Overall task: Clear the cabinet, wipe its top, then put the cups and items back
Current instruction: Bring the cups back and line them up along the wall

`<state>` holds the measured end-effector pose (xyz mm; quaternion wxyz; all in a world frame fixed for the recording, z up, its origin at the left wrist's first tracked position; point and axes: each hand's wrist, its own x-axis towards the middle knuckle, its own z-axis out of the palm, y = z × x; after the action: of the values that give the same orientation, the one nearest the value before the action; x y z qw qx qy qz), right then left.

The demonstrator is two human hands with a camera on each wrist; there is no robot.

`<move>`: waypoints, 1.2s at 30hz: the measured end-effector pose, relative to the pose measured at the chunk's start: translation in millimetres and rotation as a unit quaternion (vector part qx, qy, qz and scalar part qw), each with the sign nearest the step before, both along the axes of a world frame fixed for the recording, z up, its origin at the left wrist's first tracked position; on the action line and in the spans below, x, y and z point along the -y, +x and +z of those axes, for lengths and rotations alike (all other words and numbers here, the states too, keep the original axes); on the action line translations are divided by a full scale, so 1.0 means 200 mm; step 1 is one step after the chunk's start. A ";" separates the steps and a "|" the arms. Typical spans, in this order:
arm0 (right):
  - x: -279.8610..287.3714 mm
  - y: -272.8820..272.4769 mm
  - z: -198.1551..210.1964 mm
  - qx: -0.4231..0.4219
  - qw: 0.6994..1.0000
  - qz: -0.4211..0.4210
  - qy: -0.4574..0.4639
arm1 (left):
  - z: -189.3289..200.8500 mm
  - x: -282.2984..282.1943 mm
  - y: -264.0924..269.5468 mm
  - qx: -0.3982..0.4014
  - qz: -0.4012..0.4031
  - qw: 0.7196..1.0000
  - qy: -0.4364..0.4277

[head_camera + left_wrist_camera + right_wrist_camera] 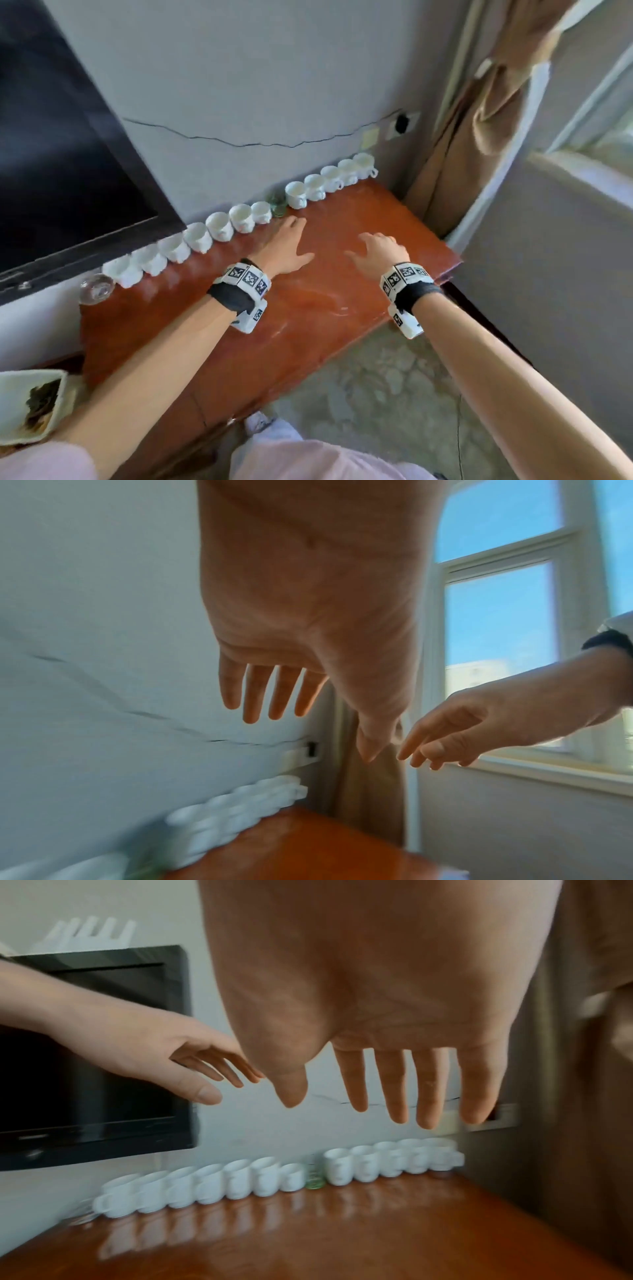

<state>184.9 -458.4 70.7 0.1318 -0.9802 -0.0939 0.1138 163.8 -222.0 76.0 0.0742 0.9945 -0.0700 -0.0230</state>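
Both hands above the red-brown cabinet top, holding nothing. Left hand fingers straight, loosely spread, reaching toward 11 o'clock. Right hand fingers relaxed, spread, at 1 o'clock of centre. White cups in one row along the wall edge; small green glass mid-row.

Glossy wooden cabinet top, glazed white cups

Cracked grey wall, tan curtain; sunlit window, concrete floor
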 end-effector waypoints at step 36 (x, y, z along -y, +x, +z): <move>4.03 -1.02 -0.03 0.024 0.665 -0.745 0.044 | -0.04 4.95 0.33 -0.010 -0.625 0.781 0.024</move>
<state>-19.8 -1263.5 64.3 0.2131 -0.7191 0.6595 -0.0500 229.8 -1211.7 67.9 0.0206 0.7341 -0.6745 -0.0764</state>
